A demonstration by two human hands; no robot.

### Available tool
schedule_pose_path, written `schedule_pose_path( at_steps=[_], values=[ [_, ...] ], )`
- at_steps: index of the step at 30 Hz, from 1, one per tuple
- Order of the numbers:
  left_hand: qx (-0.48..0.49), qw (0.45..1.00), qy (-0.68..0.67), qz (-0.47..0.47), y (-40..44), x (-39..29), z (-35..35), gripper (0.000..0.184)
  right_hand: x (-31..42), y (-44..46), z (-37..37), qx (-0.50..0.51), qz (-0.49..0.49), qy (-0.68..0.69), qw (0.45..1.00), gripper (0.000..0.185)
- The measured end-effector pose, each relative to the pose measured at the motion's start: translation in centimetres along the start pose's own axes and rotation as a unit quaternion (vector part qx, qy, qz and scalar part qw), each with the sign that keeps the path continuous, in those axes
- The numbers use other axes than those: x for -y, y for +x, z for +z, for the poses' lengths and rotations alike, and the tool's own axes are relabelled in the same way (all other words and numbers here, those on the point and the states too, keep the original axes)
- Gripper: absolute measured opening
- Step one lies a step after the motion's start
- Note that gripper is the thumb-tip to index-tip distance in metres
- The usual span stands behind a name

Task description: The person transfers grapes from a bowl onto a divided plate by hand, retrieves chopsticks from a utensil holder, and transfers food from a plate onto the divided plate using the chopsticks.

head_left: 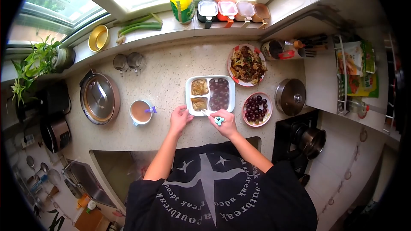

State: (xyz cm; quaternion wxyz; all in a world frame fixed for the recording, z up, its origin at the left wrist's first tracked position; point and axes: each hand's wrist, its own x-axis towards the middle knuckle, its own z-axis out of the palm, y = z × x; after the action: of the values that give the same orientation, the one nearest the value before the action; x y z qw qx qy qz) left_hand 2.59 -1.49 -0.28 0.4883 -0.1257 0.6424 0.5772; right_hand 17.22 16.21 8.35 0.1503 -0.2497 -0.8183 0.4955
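Note:
A white divided tray (231,96) stands on the counter before me, with brownish food in its two left compartments and dark grapes (219,94) in the right one. My left hand (180,119) is beside the tray's lower left corner, fingers partly spread and nothing visible in them. My right hand (224,122) is closed round a utensil with a light-green handle end (219,121); its thin part reaches over the tray's lower edge toward the lower left compartment. What its tip touches is too small to tell.
Right of the tray are a bowl of grapes (257,110), a plate of cooked food (247,65) and a lidded pot (290,97). On the left stand a cup of brown drink (141,111), two glasses (127,61) and a large lidded pan (99,98).

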Motion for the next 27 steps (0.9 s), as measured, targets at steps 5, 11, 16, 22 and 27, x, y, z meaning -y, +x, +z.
schedule_pose_path(
  at_steps=[5, 11, 16, 22, 27],
  values=[
    [0.001, 1.0, 0.0, 0.001, -0.1, -0.1, 0.1, 0.027, 0.3, 0.6, 0.5, -0.017, 0.018, 0.015, 1.0, 0.011],
    [-0.001, 1.0, -0.008, -0.005, -0.1, -0.3, 0.1, 0.026, -0.2, 0.9, 0.9, -0.008, 0.027, 0.019, 0.999, 0.01],
    [0.001, 1.0, -0.005, -0.009, 0.0, -0.3, 0.1, 0.025, -0.8, 0.9, 1.2, -0.026, 0.075, 0.053, 0.995, 0.01],
    [0.002, 1.0, 0.001, -0.011, -0.1, -0.4, 0.1, 0.022, -0.8, 1.0, -2.6, -0.078, 0.298, 0.307, 0.9, 0.009],
    [0.004, 1.0, 0.002, -0.003, -0.1, -0.3, 0.1, 0.024, -2.0, 4.0, -9.3, -0.232, 0.271, 0.31, 0.881, 0.008]
  ],
)
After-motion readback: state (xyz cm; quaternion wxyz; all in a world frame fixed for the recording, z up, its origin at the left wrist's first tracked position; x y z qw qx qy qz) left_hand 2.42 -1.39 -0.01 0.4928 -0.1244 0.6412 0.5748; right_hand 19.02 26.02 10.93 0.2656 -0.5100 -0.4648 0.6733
